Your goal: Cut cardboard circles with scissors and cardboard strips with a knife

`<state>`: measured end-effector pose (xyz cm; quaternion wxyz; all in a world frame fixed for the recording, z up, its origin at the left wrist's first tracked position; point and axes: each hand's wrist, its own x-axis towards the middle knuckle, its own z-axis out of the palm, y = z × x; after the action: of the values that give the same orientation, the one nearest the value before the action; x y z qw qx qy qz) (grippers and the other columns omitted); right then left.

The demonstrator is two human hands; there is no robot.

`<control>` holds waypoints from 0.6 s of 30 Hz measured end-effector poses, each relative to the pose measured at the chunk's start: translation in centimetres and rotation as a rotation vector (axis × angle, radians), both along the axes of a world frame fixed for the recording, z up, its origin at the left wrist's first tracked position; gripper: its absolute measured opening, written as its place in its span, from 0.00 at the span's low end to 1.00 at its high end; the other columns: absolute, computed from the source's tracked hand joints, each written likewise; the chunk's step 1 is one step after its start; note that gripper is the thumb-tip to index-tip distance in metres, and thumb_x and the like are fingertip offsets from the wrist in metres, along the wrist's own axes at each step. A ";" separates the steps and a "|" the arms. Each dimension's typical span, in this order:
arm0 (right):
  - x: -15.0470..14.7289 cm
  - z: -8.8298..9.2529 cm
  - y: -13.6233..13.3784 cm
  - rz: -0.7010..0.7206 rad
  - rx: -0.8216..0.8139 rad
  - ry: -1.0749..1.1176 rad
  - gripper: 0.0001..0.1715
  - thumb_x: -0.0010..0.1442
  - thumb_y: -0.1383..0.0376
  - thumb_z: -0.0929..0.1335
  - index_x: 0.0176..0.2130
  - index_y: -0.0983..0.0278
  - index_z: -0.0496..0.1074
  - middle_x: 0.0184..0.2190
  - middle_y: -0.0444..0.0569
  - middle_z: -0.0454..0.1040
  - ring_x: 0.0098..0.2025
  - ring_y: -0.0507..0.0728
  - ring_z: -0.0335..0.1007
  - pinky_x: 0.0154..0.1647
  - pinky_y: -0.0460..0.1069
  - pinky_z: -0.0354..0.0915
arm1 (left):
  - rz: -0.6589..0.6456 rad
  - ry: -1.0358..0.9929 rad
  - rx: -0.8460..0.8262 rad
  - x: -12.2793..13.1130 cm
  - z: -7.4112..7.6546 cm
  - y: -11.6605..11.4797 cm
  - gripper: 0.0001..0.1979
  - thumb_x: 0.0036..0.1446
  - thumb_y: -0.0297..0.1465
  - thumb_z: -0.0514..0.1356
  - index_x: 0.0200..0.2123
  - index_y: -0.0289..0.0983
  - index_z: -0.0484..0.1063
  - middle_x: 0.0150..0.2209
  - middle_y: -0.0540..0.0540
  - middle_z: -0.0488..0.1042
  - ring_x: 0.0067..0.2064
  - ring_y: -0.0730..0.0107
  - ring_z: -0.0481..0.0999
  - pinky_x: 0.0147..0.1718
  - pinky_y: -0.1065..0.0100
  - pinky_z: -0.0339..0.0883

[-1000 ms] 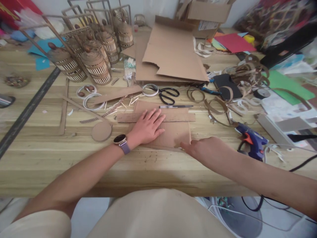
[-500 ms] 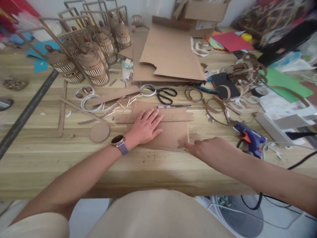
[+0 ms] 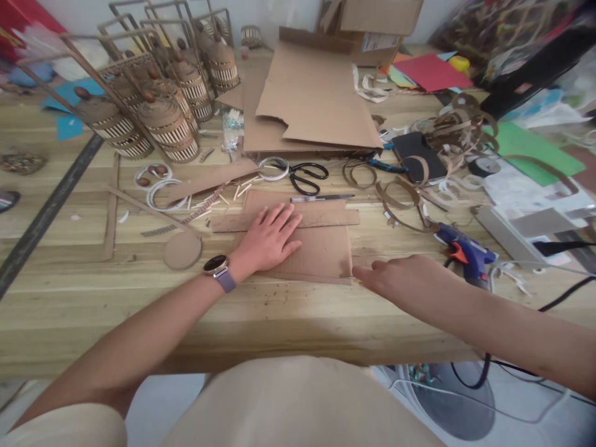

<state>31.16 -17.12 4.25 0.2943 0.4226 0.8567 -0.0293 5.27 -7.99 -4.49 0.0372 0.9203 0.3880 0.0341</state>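
My left hand [image 3: 269,241] lies flat with its fingers spread, pressing on a cardboard sheet [image 3: 326,251] and a narrow cardboard strip [image 3: 330,218] that crosses it. At the sheet's lower right corner my right hand [image 3: 384,273] is closed around what looks like a craft knife [image 3: 357,281]. Only a thin tip and a bit of yellow show; the fist hides the rest. Along the sheet's near edge runs a thin line, like a cut or a crease. A pen [image 3: 322,198] rests on the sheet's far edge, and black-handled scissors [image 3: 309,178] lie just behind it.
Lantern-like bamboo pieces [image 3: 170,127] stand at the back left. Larger cardboard [image 3: 321,93] is stacked behind the scissors. A blue glue gun [image 3: 468,251] with its cable lies on the right, near curled brown strips [image 3: 400,195]. A cardboard disc [image 3: 182,251] lies left of my left hand.
My right hand has shifted slightly right, from the cardboard's corner to just past it. My left hand stays flat on the sheet. The whole view has shifted a little.
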 end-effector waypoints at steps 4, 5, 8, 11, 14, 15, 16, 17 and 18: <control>0.3 0.1 0.0 0.002 0.008 0.019 0.32 0.55 0.85 0.64 0.54 0.62 0.71 0.29 0.47 0.81 0.28 0.60 0.81 0.20 0.49 0.46 | 0.000 -0.012 -0.003 0.0 0.0 0.0 0.31 0.71 0.45 0.47 0.71 0.35 0.56 0.73 0.36 0.53 0.73 0.46 0.52 0.69 0.42 0.46; 0.4 0.0 -0.1 0.003 0.018 0.031 0.32 0.54 0.85 0.64 0.53 0.62 0.71 0.28 0.47 0.80 0.27 0.60 0.80 0.20 0.49 0.45 | -0.001 -0.014 -0.006 0.0 0.0 0.0 0.31 0.71 0.45 0.47 0.71 0.35 0.56 0.73 0.35 0.53 0.73 0.46 0.52 0.69 0.42 0.46; 0.8 -0.1 -0.1 -0.005 0.016 0.046 0.30 0.54 0.84 0.65 0.52 0.62 0.72 0.27 0.47 0.80 0.27 0.60 0.80 0.20 0.48 0.44 | -0.003 -0.020 -0.013 0.0 0.1 0.0 0.31 0.71 0.44 0.47 0.71 0.34 0.57 0.73 0.35 0.52 0.73 0.46 0.52 0.69 0.42 0.46; 1.4 -0.3 -0.2 -0.025 -0.007 0.054 0.25 0.55 0.84 0.65 0.47 0.63 0.73 0.27 0.48 0.80 0.28 0.60 0.80 0.21 0.48 0.43 | 0.002 -0.020 -0.014 0.0 0.1 0.0 0.31 0.72 0.44 0.47 0.71 0.34 0.56 0.73 0.35 0.53 0.73 0.47 0.52 0.69 0.42 0.45; 2.2 -0.7 -0.4 -0.028 0.016 0.085 0.22 0.55 0.84 0.65 0.43 0.62 0.73 0.26 0.46 0.79 0.26 0.58 0.78 0.21 0.48 0.42 | 0.000 -0.017 -0.006 0.0 0.1 -0.1 0.31 0.72 0.44 0.47 0.71 0.34 0.56 0.73 0.35 0.53 0.73 0.46 0.52 0.69 0.42 0.45; 2.5 -0.9 -0.5 -0.023 0.032 0.097 0.21 0.55 0.83 0.65 0.42 0.62 0.73 0.26 0.46 0.78 0.26 0.58 0.78 0.21 0.49 0.41 | -0.002 -0.017 -0.003 0.0 0.2 -0.1 0.31 0.72 0.44 0.47 0.71 0.34 0.56 0.73 0.35 0.53 0.73 0.47 0.52 0.69 0.42 0.45; 2.7 -1.0 -0.5 -0.014 0.045 0.106 0.21 0.56 0.83 0.65 0.42 0.62 0.73 0.25 0.46 0.78 0.25 0.58 0.77 0.21 0.49 0.40 | -0.003 -0.015 -0.002 0.0 0.2 -0.1 0.31 0.72 0.44 0.47 0.71 0.34 0.56 0.73 0.35 0.53 0.73 0.46 0.52 0.69 0.42 0.45; 2.9 -1.2 -0.6 -0.001 0.057 0.113 0.20 0.56 0.83 0.65 0.41 0.63 0.73 0.25 0.46 0.77 0.25 0.58 0.77 0.21 0.49 0.39 | -0.002 -0.012 -0.005 0.0 0.2 -0.1 0.31 0.72 0.44 0.47 0.71 0.33 0.56 0.73 0.35 0.52 0.73 0.46 0.52 0.69 0.42 0.45; 3.1 -1.3 -0.6 0.011 0.065 0.115 0.19 0.56 0.82 0.65 0.40 0.63 0.73 0.24 0.46 0.77 0.24 0.58 0.77 0.21 0.50 0.38 | 0.000 -0.008 -0.008 0.0 0.2 0.0 0.31 0.72 0.44 0.48 0.71 0.33 0.56 0.73 0.35 0.52 0.73 0.46 0.52 0.69 0.42 0.45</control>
<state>34.26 -17.71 2.91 0.2310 0.4248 0.8750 -0.0242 5.28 -8.04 -4.29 0.0426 0.9199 0.3881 0.0360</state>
